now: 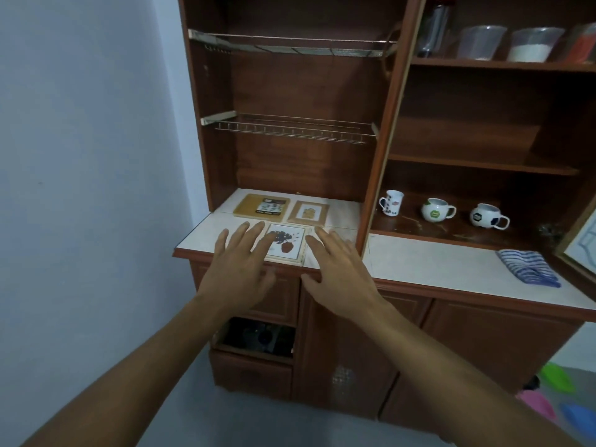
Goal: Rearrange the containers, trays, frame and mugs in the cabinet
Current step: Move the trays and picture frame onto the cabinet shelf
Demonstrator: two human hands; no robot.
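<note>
At the moment of inspection both hands were extended over the cabinet's white counter (206, 235), flanking a framed leaf print (287, 245) that lay flat near the front edge. The left hand (240, 256) was spread wide, fingers splayed, its fingertips over the frame's left border; whether they touched it could not be determined. The right hand (338, 262) was likewise open and empty, fingers extended just beside the frame's right border. Behind the frame lay a wooden tray (262, 205) and a smaller frame (308, 212), both flat. Three mugs (438, 209) stood upright on the lower right shelf, and clear containers (529, 44) occupied the top right shelf. A striped cloth (529, 267) rested on the counter to the right. In my judgement the step in hand was a two-handed lift of the leaf print. To do it well, the fingers ought to close on opposite borders evenly, get a purchase under the edge, since it lay flush, and raise it level, clear of the tray and frame behind.
</note>
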